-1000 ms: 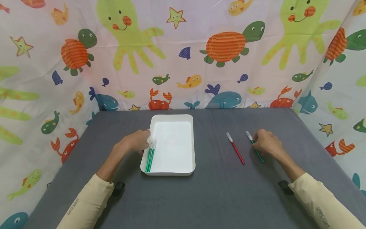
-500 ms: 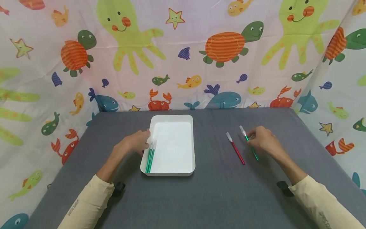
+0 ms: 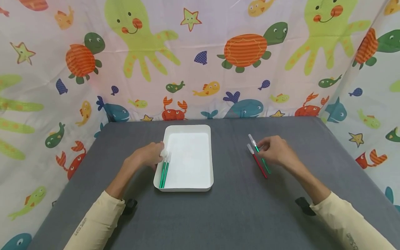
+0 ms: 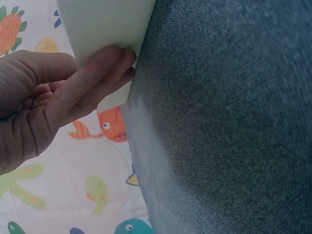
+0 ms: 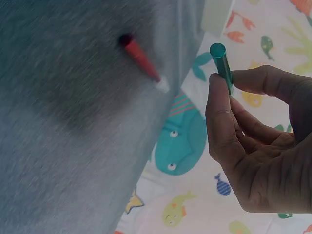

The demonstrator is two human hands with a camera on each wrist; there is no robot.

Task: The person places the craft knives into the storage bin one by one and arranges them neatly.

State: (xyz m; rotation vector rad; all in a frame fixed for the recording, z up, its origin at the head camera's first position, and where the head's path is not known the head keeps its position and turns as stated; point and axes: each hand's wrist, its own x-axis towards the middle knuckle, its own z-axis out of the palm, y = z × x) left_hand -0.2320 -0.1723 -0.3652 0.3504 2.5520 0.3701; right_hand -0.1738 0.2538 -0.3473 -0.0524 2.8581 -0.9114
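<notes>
R hand (image 3: 276, 150) pinching green pen (image 3: 265, 165), long axis 11-to-5 o'clock, w/ white tray (image 3: 190, 156) at its 9 o'clock; L hand (image 3: 151, 154) nearer, gripping tray edge

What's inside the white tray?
Two green pens lie side by side along the left side of the white tray. The left grip covers part of that rim; the tray bottom under them is hidden.

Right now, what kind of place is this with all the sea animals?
Probably a tabletop activity spot indoors, though I can't tell which room. There's a grey-covered table, a sea-animal-patterned cloth hung behind it, and a white tray holding green pen-like sticks.
</notes>
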